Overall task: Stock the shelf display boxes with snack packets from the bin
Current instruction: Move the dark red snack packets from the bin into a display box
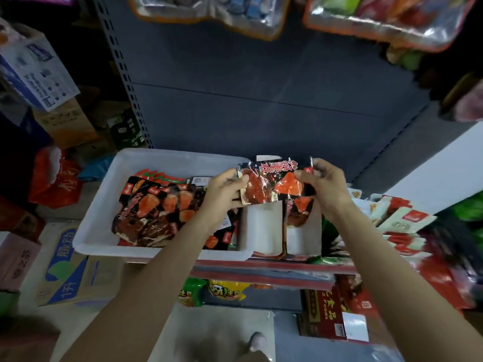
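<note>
The white plastic bin (104, 205) on the shelf holds a loose heap of glossy black-and-orange snack packets (154, 212), so plenty seems left to stock. Above its right end, the left hand (224, 194) and right hand (324, 189) each pinch an end of a small stack of the same packets (271, 184). Just below, the left white cardboard display box (262, 231) looks empty, while the right display box (303, 226) shows a few packets.

Both bare forearms reach forward and converge at chest height. The left hand (225, 189) has its fingers curled and its thumb pressed forward in a pinch; the right hand (324, 184) mirrors it, thumb and fingers pinched together, knuckles up.
</note>
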`<act>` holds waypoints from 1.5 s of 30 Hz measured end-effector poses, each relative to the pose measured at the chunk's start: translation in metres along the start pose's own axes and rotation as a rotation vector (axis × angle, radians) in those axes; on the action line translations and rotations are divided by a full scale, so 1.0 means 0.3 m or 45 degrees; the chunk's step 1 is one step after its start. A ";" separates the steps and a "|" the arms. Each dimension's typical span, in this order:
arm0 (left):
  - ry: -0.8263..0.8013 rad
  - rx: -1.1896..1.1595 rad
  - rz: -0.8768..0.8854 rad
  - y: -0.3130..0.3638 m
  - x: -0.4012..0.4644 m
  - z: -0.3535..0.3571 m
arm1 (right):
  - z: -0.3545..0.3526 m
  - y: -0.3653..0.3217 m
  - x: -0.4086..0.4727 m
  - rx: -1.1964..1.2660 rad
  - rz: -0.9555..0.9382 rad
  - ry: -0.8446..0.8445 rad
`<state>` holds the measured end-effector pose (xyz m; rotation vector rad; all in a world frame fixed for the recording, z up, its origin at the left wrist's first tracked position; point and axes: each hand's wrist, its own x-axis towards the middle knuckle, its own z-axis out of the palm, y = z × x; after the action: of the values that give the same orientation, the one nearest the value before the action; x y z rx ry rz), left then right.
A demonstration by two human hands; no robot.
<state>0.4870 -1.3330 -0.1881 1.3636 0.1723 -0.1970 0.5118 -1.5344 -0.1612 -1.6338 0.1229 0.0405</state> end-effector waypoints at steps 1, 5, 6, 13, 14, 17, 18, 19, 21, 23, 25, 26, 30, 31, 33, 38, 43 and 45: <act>-0.056 0.012 -0.015 -0.005 0.011 0.034 | -0.043 -0.002 0.011 -0.013 -0.012 0.019; -0.200 0.263 -0.029 -0.045 0.049 0.151 | -0.198 -0.013 0.040 -0.142 -0.090 0.011; -0.229 0.356 -0.036 -0.055 0.057 0.176 | -0.229 -0.017 0.047 -0.209 -0.127 -0.016; -0.040 0.754 0.009 -0.104 0.106 0.309 | -0.341 -0.063 0.111 -0.896 -0.495 -0.102; -0.019 0.751 -0.011 -0.109 0.107 0.322 | -0.344 -0.067 0.114 -1.005 -0.541 -0.117; 0.025 0.766 -0.090 -0.122 0.130 0.353 | -0.344 -0.064 0.129 -1.133 -0.569 -0.165; 0.047 0.770 -0.119 -0.120 0.141 0.362 | -0.338 -0.057 0.133 -1.150 -0.562 -0.182; 0.063 0.774 -0.150 -0.116 0.152 0.370 | -0.329 -0.048 0.135 -1.173 -0.563 -0.206; 0.058 0.757 -0.185 -0.108 0.171 0.379 | -0.303 -0.028 0.132 -1.255 -0.578 -0.274; 0.012 0.719 -0.210 -0.103 0.178 0.385 | -0.274 -0.010 0.120 -1.405 -0.584 -0.346; 0.001 0.682 -0.230 -0.106 0.178 0.383 | -0.250 0.010 0.113 -1.557 -0.584 -0.407; 0.005 0.667 -0.236 -0.108 0.176 0.380 | -0.240 0.019 0.113 -1.606 -0.580 -0.429; -0.001 0.622 -0.244 -0.110 0.172 0.365 | -0.208 0.045 0.127 -1.587 -0.528 -0.477; -0.010 0.620 -0.246 -0.111 0.170 0.361 | -0.201 0.053 0.130 -1.577 -0.507 -0.490; -0.024 0.619 -0.248 -0.113 0.165 0.356 | -0.189 0.070 0.137 -1.591 -0.471 -0.513; -0.053 0.599 -0.265 -0.117 0.163 0.343 | -0.181 0.109 0.164 -1.645 -0.331 -0.532; -0.064 0.592 -0.258 -0.112 0.162 0.337 | -0.182 0.121 0.176 -1.519 -0.296 -0.485; -0.029 0.621 -0.196 -0.110 0.158 0.325 | -0.188 0.117 0.177 -1.378 -0.316 -0.451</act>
<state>0.5259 -1.4368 -0.2112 1.8329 0.2189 -0.4022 0.5581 -1.5956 -0.1975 -2.6723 -0.4536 0.2364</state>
